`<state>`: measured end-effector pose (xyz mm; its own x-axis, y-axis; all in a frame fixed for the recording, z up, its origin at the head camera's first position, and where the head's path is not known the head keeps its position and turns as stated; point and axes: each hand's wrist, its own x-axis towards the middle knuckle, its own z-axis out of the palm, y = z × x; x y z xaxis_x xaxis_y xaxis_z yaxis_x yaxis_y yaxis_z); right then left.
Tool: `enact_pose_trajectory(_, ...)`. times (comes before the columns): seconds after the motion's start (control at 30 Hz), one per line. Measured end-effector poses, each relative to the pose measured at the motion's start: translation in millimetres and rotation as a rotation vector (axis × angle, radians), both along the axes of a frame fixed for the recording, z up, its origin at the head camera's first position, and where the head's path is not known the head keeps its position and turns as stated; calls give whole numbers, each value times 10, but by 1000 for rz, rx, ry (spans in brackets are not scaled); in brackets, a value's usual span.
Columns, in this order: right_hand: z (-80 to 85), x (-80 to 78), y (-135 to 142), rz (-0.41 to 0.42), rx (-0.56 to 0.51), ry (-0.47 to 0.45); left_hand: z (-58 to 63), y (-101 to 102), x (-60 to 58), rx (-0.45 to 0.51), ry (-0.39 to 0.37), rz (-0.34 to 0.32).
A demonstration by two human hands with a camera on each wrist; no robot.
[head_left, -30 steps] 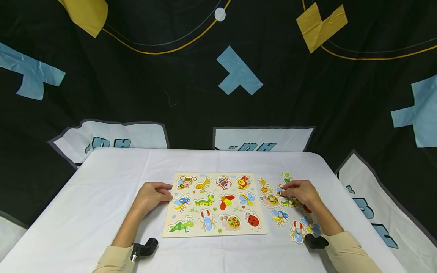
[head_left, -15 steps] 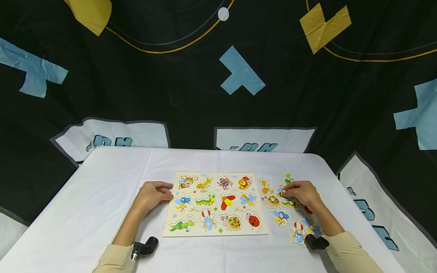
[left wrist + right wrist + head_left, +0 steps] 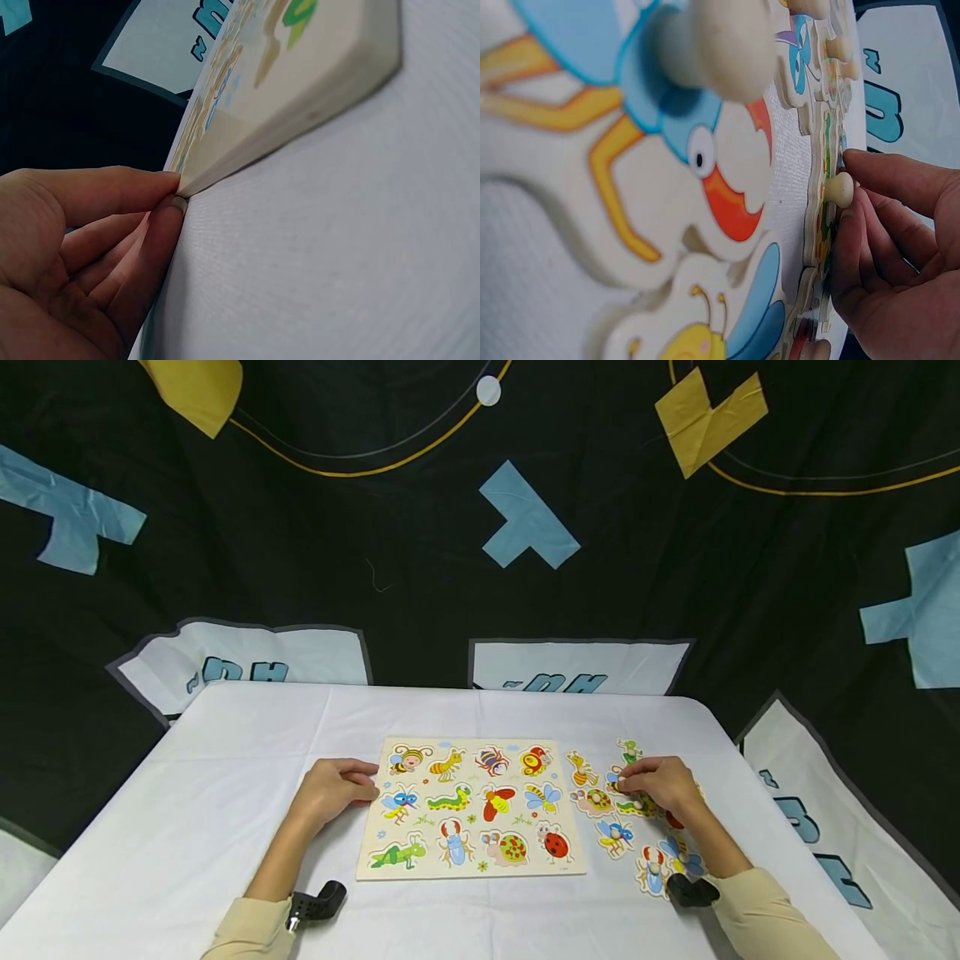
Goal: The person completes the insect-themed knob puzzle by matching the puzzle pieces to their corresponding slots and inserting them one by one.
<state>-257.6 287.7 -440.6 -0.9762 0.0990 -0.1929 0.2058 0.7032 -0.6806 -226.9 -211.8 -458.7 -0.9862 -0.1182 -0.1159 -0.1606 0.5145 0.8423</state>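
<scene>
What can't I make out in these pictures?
Head: the rest of a red piece, behind the right arm.
Head: the bottom of a white panel, behind the table.
Left wrist: much of the puzzle board, cut off by the top edge.
Right wrist: part of a blue beetle piece, cut off by the left edge.

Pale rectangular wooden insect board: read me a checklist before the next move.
1. Board flat on the white cloth: ok.
2. Left hand touching the board's left edge: ok.
3. Right hand at the colourful knobbed wooden insect pieces: ok.
4. Right hand's grip on the nearest round pale wooden knob: cannot tell, contact is unclear.
5. Loose pieces spaced apart: not ok, several are crowded together.
6. Board's printed places free of knobbed pieces: ok.
</scene>
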Motion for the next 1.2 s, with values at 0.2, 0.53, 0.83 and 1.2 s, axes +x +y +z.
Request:
enact_pose_trajectory(0.2, 4, -19, 0, -2, 10, -1, 7, -7, 3, -15, 0, -2)
enact_pose_trajectory(0.53, 71, -45, -47, 12, -33, 7, 30, -24, 18, -2, -14, -8)
enact_pose_trajectory(0.83, 114, -104, -197, 26, -44, 37, 44, -19, 33, -15, -13, -4)
enact_pose_trajectory(1.2, 160, -205, -411, 74, -52, 61, 27, -9, 20, -14, -13, -6)
